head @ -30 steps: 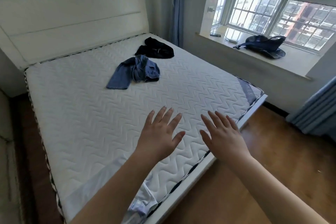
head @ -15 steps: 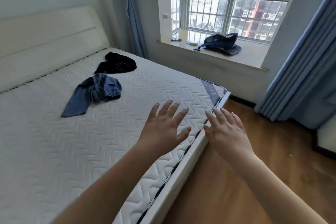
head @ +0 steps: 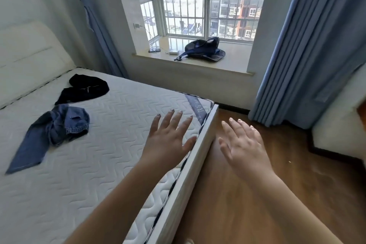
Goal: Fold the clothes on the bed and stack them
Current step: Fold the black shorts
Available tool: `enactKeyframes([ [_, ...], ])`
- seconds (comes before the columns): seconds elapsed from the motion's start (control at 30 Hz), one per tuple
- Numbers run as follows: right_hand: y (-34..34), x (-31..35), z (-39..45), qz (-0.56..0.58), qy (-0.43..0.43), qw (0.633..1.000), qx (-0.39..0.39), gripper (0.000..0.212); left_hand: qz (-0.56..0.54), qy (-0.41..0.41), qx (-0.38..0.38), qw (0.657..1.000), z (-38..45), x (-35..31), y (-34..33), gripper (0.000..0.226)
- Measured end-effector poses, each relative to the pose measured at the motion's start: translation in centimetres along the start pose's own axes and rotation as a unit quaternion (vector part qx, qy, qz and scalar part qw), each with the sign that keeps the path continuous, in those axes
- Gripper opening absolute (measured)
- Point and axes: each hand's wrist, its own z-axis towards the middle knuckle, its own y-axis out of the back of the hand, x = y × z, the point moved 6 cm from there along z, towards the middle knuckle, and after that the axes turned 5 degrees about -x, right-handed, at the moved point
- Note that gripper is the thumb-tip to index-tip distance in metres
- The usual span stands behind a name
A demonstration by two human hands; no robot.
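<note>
Head view shows both hands, left hand (head: 168, 140) and right hand (head: 243, 144), spread and empty, while the limp, soft denim garment (head: 53, 132) looks best gripped at its waistband.

A dark blue bag (head: 204, 49) lies on the windowsill (head: 233, 63), between blue curtains (head: 309, 45).

Not much to read here. The blue label strip (head: 198, 108) at the far corner of the mattress (head: 99, 164) is showing some pale print, but it's coming out too blurry to make out. Same deal with the light lettering running along the waistband of the denim garment (head: 59, 127): can't read it.
</note>
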Motion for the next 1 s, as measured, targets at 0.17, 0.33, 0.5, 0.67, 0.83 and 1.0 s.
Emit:
enactKeyframes([
  [0.17, -1.4, -5.5, 6.4, -0.02, -0.036, 0.999, 0.002, 0.057, -0.025, -0.001, -0.032, 0.999, 8.1, 2.3, -1.5, 0.062],
  [0.33, -1.7, -8.7, 15.0, -0.066, -0.057, 0.996, -0.001, 0.058, -0.027, -0.021, -0.04, 0.999, 17.6, 3.3, -2.3, 0.065],
  [0.5, -0.1, -10.4, 23.1, -0.044, -0.063, 0.997, -0.021, 0.064, -0.041, -0.068, -0.066, 0.995, 27.2, 2.3, -0.5, 0.078],
  [0.67, 3.4, -15.4, 31.7, -0.077, -0.059, 0.994, -0.041, 0.084, -0.034, -0.076, -0.097, 0.992, 37.1, 3.5, 2.1, 0.074],
  [0.83, 5.7, -18.8, 39.2, -0.081, -0.049, 0.992, -0.079, 0.079, -0.03, -0.082, -0.091, 0.992, 44.8, 1.5, 2.4, 0.073],
  [1.0, 6.7, -23.9, 47.2, -0.09, -0.036, 0.992, -0.084, 0.077, -0.012, -0.066, -0.097, 0.993, 53.1, -1.3, 2.2, 0.075],
])
